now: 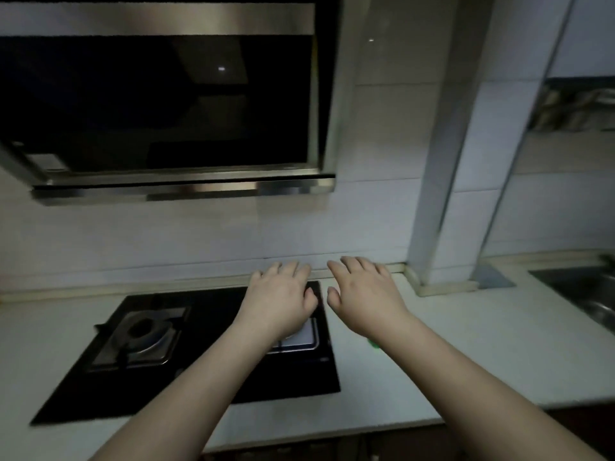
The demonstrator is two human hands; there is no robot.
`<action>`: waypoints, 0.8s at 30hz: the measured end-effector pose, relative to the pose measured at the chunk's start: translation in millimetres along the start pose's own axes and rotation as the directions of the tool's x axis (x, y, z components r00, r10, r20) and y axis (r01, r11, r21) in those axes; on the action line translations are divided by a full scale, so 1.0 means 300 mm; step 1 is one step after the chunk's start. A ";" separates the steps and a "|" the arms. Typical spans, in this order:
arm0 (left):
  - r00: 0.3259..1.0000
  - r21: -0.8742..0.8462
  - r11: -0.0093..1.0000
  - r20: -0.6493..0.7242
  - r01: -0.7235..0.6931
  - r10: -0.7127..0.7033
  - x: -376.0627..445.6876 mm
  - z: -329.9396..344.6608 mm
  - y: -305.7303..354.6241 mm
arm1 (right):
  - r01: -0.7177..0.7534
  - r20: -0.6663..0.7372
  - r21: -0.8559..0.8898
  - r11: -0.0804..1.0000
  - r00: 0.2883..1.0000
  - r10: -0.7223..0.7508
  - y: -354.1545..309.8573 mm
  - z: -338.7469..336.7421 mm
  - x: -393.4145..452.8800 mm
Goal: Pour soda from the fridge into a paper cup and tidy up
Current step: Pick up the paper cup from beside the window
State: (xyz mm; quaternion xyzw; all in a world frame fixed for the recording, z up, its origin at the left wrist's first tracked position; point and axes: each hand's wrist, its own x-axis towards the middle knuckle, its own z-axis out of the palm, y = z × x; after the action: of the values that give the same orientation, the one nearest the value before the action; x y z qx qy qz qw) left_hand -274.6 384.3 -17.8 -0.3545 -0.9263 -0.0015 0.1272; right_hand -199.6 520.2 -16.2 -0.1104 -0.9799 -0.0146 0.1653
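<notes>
Both my arms reach forward over a white kitchen counter (466,354). My left hand (281,299) hovers palm down above the right burner of a black glass hob (213,371), fingers relaxed and holding nothing. My right hand (364,296) is held palm down beside it, over the counter just right of the hob, fingers spread and empty. No soda, fridge or paper cup is in view. A small green thing (373,343) shows under my right wrist; I cannot tell what it is.
A steel and black range hood (166,104) hangs over the hob. The left burner (143,334) sits bare. A tiled column (466,161) stands at the back right, and a steel sink (589,294) lies at the far right edge.
</notes>
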 end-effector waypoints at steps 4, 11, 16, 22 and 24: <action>0.984 -0.044 0.984 -0.041 -0.175 0.173 0.109 0.027 0.122 | -0.157 0.011 -0.056 0.986 0.987 0.158 0.141 -0.005 -0.033; 0.901 -0.093 0.896 -0.055 -0.435 0.431 0.252 0.051 0.331 | -0.375 0.000 -0.148 0.915 0.925 0.379 0.317 -0.054 -0.117; 0.813 -0.133 0.802 -0.090 -0.582 0.576 0.314 0.052 0.496 | -0.532 0.003 -0.209 0.820 0.839 0.545 0.420 -0.073 -0.222; 0.681 -0.203 0.653 -0.140 -0.730 0.719 0.323 0.009 0.727 | -0.673 0.000 -0.265 0.690 0.716 0.698 0.542 -0.128 -0.381; 0.645 -0.227 0.609 -0.143 -0.760 0.751 0.325 -0.008 0.806 | -0.707 -0.009 -0.273 0.653 0.680 0.733 0.592 -0.152 -0.434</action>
State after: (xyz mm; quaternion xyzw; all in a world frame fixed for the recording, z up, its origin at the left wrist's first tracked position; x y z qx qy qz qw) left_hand -184.7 629.1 -13.5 -0.7251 -0.6792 -0.0783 0.0824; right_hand -25.7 662.9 -17.2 -0.5107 -0.8522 -0.0677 0.0914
